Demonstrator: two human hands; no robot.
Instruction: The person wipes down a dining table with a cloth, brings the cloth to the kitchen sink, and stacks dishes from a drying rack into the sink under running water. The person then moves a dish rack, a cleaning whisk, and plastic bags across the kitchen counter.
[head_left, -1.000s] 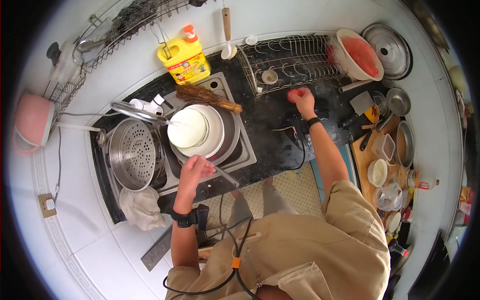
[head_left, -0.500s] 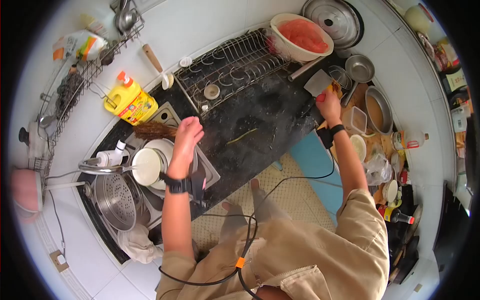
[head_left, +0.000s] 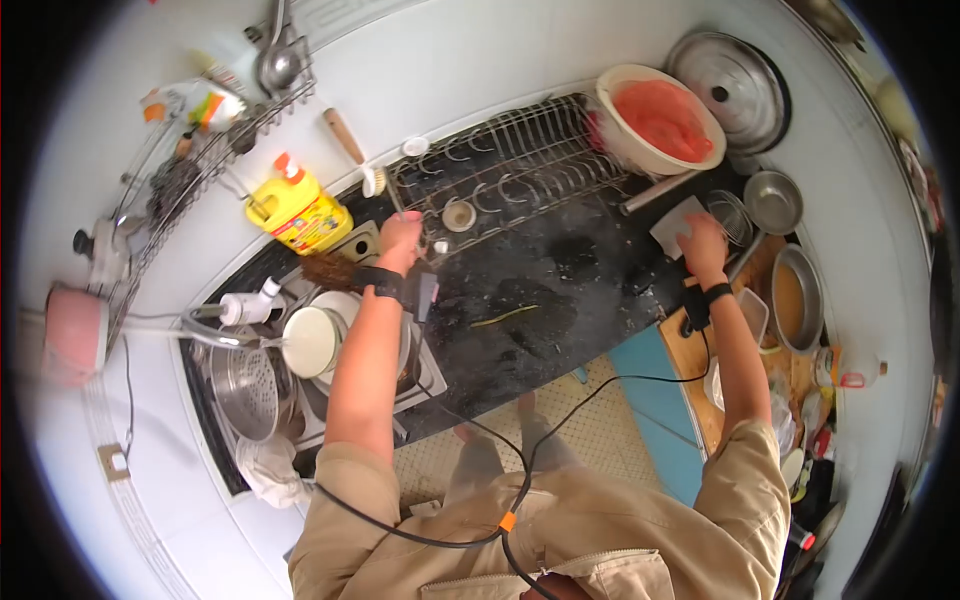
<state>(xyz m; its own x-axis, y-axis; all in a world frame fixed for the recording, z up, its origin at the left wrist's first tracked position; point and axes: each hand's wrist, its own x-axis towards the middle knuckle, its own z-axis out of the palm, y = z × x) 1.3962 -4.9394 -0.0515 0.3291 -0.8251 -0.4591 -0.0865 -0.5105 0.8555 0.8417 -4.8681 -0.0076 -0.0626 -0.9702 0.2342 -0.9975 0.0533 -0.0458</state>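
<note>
My left hand (head_left: pixel 402 240) is at the left end of a wire dish rack (head_left: pixel 540 205), its fingers closed around the rack's end wire. Beside it stands a yellow detergent bottle (head_left: pixel 305 220) with an orange pump, and a brown bristle brush (head_left: pixel 328 272) lies below. My right hand (head_left: pixel 704 247) is over the right end of the black counter, against a flat grey blade-like plate (head_left: pixel 672 232). Its fingers look curled, but what they hold is hidden. A thin green strip (head_left: pixel 503 316) lies on the wet counter (head_left: pixel 590 310) between my hands.
Left is a sink with white bowls (head_left: pixel 311 342) and a steel steamer (head_left: pixel 243 392). A cream basin (head_left: pixel 710 135) with a red bag stands behind the counter's right end. Pans (head_left: pixel 773 203) and a pot (head_left: pixel 795 300) crowd the right. A cable (head_left: pixel 590 385) crosses my front.
My left hand has come down from above the sink edge onto the rack's end. My right hand has shifted farther in over the blade-like plate. The camera view has tilted.
</note>
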